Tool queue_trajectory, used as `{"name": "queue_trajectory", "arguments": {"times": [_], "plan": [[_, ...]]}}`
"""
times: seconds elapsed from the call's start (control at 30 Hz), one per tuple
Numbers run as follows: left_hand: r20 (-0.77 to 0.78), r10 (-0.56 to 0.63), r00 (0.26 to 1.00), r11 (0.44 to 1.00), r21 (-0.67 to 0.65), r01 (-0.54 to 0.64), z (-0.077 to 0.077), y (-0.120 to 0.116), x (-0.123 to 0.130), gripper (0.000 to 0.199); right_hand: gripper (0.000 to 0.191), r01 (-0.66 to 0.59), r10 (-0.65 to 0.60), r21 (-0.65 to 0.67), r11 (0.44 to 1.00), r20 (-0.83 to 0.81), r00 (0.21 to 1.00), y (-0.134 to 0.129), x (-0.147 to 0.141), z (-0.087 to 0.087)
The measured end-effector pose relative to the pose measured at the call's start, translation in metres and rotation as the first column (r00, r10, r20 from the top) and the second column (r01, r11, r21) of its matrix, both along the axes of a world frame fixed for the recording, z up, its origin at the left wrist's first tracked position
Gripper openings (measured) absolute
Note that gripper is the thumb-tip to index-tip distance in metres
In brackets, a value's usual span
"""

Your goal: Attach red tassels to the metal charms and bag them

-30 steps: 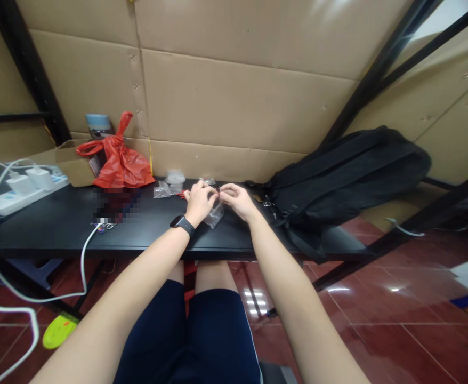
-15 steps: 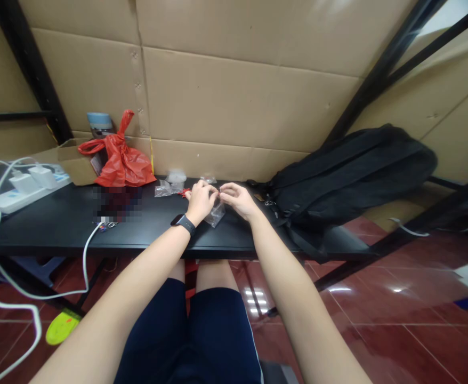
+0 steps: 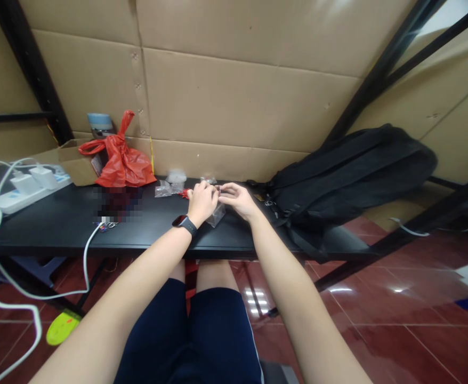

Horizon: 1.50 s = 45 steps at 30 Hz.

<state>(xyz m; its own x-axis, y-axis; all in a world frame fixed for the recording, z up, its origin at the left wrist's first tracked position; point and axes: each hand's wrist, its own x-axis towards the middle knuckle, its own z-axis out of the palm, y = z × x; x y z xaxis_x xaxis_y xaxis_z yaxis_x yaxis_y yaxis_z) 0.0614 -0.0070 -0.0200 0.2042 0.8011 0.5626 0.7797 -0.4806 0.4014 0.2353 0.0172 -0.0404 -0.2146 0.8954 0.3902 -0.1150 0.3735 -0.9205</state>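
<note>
My left hand (image 3: 202, 202), with a dark watch (image 3: 184, 223) on its wrist, and my right hand (image 3: 237, 199) meet fingertip to fingertip over the black table. Both are closed in a pinch around something small and dark, too little to make out. Below the fingers lies a clear plastic bag (image 3: 217, 216), partly covered by my left hand. Red strands (image 3: 184, 193), perhaps cord, show just left of my left hand. Small clear packets (image 3: 163, 188) and a whitish bundle (image 3: 176, 176) lie farther left.
A tied red plastic bag (image 3: 124, 162) stands by a cardboard box (image 3: 76, 165) and a blue-capped bottle (image 3: 99, 121). On the left is a power strip (image 3: 26, 194) with white cables. A black backpack (image 3: 349, 176) leans at the right. Cardboard panels (image 3: 234, 101) rise behind.
My left hand has shifted slightly, its fingers closer over the small thing and covering more of the clear bag. My right hand has barely moved.
</note>
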Motion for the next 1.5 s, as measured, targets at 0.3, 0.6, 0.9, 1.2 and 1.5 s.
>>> {"name": "queue_trajectory", "arguments": {"times": [0.3,0.6,0.9,1.2,1.5], "plan": [[-0.054,-0.061,0.997,0.997,0.045,0.064,-0.002,0.002,-0.002,0.019,0.048,0.017,-0.016,0.058,0.998,-0.026,1.000,0.003,0.001,0.001],[0.379,-0.223,0.898,0.963,-0.059,0.264,-0.002,0.013,-0.007,0.005,0.051,0.021,-0.021,0.041,0.999,-0.002,1.000,-0.002,0.001,0.004],[0.439,-0.238,0.866,0.951,-0.076,0.300,-0.004,0.016,-0.008,0.007,0.051,0.014,-0.014,0.042,0.999,-0.004,1.000,-0.003,0.002,0.006],[0.240,-0.061,0.969,0.990,-0.109,0.090,-0.001,0.011,-0.006,0.012,0.052,0.002,-0.002,0.026,1.000,0.019,1.000,-0.005,0.003,0.007],[0.255,-0.083,0.963,0.987,-0.114,0.116,-0.001,0.011,-0.006,0.012,0.051,0.020,-0.020,-0.002,1.000,-0.019,1.000,-0.003,0.004,0.006]]}}
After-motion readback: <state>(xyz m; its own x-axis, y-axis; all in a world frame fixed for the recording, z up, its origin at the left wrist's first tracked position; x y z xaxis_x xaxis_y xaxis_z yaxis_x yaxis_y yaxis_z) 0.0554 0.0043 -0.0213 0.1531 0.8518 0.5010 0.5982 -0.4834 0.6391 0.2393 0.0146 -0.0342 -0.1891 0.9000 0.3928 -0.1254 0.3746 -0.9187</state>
